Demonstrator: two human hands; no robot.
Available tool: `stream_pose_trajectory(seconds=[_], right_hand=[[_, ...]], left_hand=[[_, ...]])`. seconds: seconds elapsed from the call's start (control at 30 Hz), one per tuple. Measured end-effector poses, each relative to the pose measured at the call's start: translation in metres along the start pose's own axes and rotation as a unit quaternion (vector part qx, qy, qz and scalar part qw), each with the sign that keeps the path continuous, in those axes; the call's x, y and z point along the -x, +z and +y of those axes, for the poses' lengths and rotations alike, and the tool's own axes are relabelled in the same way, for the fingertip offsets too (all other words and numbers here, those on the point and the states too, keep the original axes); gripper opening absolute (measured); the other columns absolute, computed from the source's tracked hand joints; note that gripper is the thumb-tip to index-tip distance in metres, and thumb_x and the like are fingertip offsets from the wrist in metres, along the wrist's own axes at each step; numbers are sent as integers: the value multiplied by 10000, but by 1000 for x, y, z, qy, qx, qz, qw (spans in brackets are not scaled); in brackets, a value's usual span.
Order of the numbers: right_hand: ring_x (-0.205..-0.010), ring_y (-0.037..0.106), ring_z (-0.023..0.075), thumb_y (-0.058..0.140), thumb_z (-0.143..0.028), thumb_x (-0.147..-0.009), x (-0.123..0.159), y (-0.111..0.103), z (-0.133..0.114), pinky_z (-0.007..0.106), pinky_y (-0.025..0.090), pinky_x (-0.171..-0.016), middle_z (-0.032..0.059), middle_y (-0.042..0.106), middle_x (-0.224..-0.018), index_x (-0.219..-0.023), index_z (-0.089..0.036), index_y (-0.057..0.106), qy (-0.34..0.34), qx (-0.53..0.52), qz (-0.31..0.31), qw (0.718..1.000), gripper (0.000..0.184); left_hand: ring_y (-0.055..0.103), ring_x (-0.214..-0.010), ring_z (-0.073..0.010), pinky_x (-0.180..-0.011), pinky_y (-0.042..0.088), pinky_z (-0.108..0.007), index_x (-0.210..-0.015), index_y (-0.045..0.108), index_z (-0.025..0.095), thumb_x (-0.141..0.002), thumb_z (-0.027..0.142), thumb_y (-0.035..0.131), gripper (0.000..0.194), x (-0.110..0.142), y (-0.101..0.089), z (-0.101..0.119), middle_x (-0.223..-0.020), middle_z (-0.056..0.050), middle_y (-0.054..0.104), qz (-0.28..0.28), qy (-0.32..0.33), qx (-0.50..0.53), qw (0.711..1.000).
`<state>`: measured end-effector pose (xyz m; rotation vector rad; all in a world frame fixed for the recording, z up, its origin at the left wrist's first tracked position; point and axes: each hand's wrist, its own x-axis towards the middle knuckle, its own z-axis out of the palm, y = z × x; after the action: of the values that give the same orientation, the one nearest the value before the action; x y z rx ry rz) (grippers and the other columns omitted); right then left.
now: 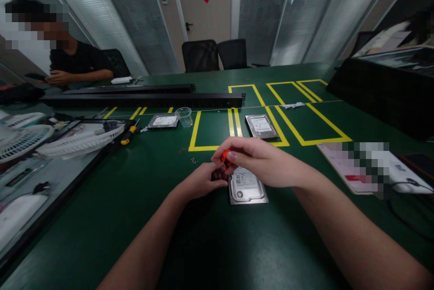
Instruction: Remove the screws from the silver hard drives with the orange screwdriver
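Observation:
A silver hard drive lies on the green table in front of me, its labelled face up. Over its far end, my right hand is closed around the orange-and-black handle of a screwdriver; its shaft and tip are hidden by my fingers. My left hand is at the drive's left edge, fingers curled and thumb against the side, partly covered by the right hand. Several small screws lie loose to the left of my hands.
Beyond are a second hard drive, a third, a clear plastic cup and a yellow-and-black screwdriver. Long black bars cross the back. Fan parts fill the left, a pink-white board the right. A person sits back left.

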<state>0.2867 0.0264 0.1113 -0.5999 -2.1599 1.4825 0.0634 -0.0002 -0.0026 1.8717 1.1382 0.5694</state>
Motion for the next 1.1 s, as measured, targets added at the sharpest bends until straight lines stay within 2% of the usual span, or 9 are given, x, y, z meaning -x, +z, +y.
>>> stream_pose_trajectory(seconds=[0.13, 0.27, 0.43, 0.53, 0.6, 0.73, 0.8, 0.93, 1.1], right_hand=[[-923, 716, 182, 666, -291, -997, -1, 4, 4, 325, 594, -798, 63, 740, -1046, -1070, -182, 684, -4, -6, 56, 998, 132], [-960, 738, 187, 733, -244, -937, -4, 7, 9, 314, 601, -777, 83, 757, -1147, -939, -199, 593, -15, -55, 103, 993, 148], [-949, 715, 170, 652, -264, -1006, -5, 4, 6, 313, 581, -820, 56, 747, -1078, -1061, -196, 651, -25, -29, 64, 997, 88], [-912, 691, 158, 492, -308, -1088, -4, 2, 4, 306, 575, -792, 65, 728, -1098, -1153, -188, 702, -3, -16, 28, 999, 251], [-882, 690, 155, 460, -312, -1096, -4, 2, 4, 305, 579, -768, 66, 732, -1092, -1176, -190, 707, 5, -21, 25, 999, 287], [-986, 727, 193, 678, -315, -985, -4, 7, 6, 339, 602, -839, 79, 755, -1114, -1005, -191, 680, -6, -8, 109, 994, 125], [-1004, 743, 206, 739, -295, -938, -5, 9, 8, 350, 610, -835, 83, 766, -1126, -936, -199, 621, -14, -37, 133, 990, 152], [-876, 726, 172, 725, -298, -958, -6, 7, 9, 326, 595, -775, 57, 763, -1034, -978, -203, 628, -12, -54, 107, 993, 137], [-854, 665, 145, 500, -333, -1089, -2, 0, 5, 286, 567, -745, 56, 719, -1040, -1157, -181, 711, 6, -40, 5, 999, 268]], left_hand=[[623, -805, -185, -735, 495, -293, -973, 649, 178, -886, 218, 735, 128, 0, 1, 0, -901, -11, 671, -5, -7, 27, 1000], [612, -799, -172, -731, 482, -283, -987, 651, 182, -876, 197, 738, 142, -1, 2, 1, -907, -5, 669, -7, -6, 32, 999], [596, -784, -162, -728, 473, -278, -978, 641, 185, -885, 211, 749, 145, -1, 2, -1, -875, 10, 644, -6, 7, 49, 999], [593, -782, -159, -722, 467, -274, -960, 632, 184, -881, 222, 767, 161, -1, 2, -3, -876, 11, 642, -1, 20, 56, 998], [592, -783, -157, -720, 465, -272, -959, 630, 183, -879, 221, 770, 167, -1, 2, -4, -881, 11, 645, 1, 24, 60, 998], [592, -804, -162, -737, 472, -277, -986, 643, 177, -881, 238, 778, 182, -1, 2, -4, -895, 3, 646, -7, 10, 60, 998], [592, -813, -165, -749, 478, -283, -1023, 650, 175, -884, 242, 776, 200, -1, 2, -3, -911, -3, 651, -12, 6, 63, 998], [595, -818, -168, -763, 488, -289, -1044, 651, 181, -887, 237, 769, 204, 0, 1, 0, -917, -6, 656, -11, 7, 51, 999], [613, -823, -185, -759, 499, -300, -983, 643, 185, -891, 249, 760, 162, 0, 0, 1, -899, -15, 658, -4, 8, 22, 1000]])
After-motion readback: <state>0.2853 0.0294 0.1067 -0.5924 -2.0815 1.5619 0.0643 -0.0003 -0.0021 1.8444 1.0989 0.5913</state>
